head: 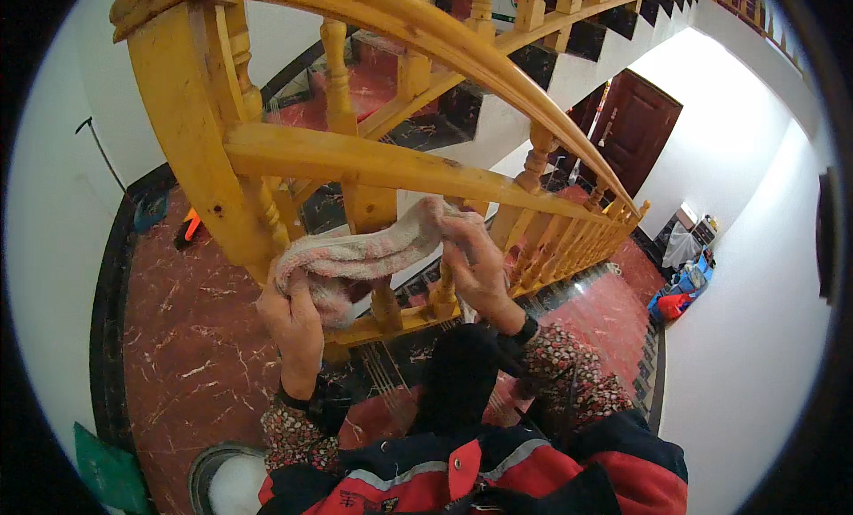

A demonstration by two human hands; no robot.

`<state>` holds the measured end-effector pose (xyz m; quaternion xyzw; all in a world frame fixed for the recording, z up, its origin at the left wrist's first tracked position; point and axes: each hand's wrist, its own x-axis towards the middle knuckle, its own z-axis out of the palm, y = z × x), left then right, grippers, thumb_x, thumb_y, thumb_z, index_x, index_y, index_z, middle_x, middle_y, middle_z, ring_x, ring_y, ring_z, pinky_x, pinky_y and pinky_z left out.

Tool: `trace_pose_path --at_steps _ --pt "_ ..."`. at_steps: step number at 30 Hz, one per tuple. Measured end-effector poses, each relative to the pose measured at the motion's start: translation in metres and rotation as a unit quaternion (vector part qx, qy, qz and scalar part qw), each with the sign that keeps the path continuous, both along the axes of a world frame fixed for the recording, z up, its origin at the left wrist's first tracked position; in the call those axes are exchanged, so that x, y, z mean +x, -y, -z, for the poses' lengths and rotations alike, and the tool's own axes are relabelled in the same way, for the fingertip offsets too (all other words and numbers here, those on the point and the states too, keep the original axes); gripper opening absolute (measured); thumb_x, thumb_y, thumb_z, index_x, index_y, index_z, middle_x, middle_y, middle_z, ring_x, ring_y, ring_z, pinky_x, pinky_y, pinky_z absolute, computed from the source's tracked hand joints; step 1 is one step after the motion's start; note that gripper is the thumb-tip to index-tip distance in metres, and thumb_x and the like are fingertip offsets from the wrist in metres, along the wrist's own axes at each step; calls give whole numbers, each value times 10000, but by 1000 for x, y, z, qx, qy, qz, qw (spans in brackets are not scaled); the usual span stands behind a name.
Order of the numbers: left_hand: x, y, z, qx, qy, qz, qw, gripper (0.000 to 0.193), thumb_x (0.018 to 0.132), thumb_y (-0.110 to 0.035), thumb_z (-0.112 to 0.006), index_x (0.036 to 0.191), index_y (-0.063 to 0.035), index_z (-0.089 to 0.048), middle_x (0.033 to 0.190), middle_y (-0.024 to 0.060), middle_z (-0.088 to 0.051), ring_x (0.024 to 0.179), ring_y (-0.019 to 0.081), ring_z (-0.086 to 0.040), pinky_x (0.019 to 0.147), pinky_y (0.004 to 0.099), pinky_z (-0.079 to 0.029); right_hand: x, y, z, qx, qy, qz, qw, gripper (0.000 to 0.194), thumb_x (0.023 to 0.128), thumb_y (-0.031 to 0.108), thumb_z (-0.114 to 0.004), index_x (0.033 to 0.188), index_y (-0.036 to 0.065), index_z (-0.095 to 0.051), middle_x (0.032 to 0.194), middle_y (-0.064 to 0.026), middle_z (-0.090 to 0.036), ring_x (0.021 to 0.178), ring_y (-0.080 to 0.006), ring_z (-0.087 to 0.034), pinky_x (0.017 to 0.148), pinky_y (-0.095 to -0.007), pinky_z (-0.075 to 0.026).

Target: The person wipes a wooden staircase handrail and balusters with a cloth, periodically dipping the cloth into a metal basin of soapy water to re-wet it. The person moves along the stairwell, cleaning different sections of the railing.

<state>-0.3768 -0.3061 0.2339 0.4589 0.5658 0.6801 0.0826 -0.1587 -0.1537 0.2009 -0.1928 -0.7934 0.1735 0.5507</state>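
Observation:
A damp-looking, pale pinkish-grey terry cloth (pixel 363 252) is stretched between my two hands, bunched lengthwise. My left hand (pixel 293 322) grips its left end, where a fold hangs below the fingers. At the right end, my right hand (pixel 476 258) holds the cloth higher up, fingers curled around it. Just beyond the cloth runs the lower rail (pixel 373 160) of a yellow wooden stair banister, with its curved handrail (pixel 426 32) above. A thick square newel post (pixel 190 115) stands to the left. Whether the cloth touches the wood, I cannot tell.
A bucket (pixel 200 475) with white suds stands at lower left, beside a green object (pixel 110 468). An orange-and-black tool (pixel 190 228) lies behind the newel post. Red marble steps (pixel 586 335) descend to the right, where bags (pixel 683 285) sit against the wall. A dark red door (pixel 633 125) is beyond.

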Motion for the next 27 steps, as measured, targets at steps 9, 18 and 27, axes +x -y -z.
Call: trace_pose_path --at_steps 9,18,27 --pt "21 -102 -1 123 -44 90 987 719 938 -126 -580 1520 66 -205 1454 211 -409 1320 307 -440 1126 373 -308 -75 -18 4 -138 -55 -118 982 629 962 232 -558 1476 -42 -322 1468 -233 -381 1373 -380 -342 1159 -424 -224" --pt "10 -135 58 199 -178 -19 964 719 938 -138 -639 1504 64 -244 1532 257 -303 1415 399 -321 1158 415 -253 -87 -31 21 38 19 9 999 654 926 258 -585 1444 -45 -325 1343 -308 -400 1248 -509 -355 1094 -546 -240" --pt "15 -113 121 84 -64 45 993 341 1020 -187 -537 1288 23 -527 1379 187 -513 1183 337 -535 1000 388 -418 -72 -35 42 15 130 35 991 478 950 210 -601 1306 -62 -435 1269 -324 -480 1168 -489 -454 976 -503 -390"
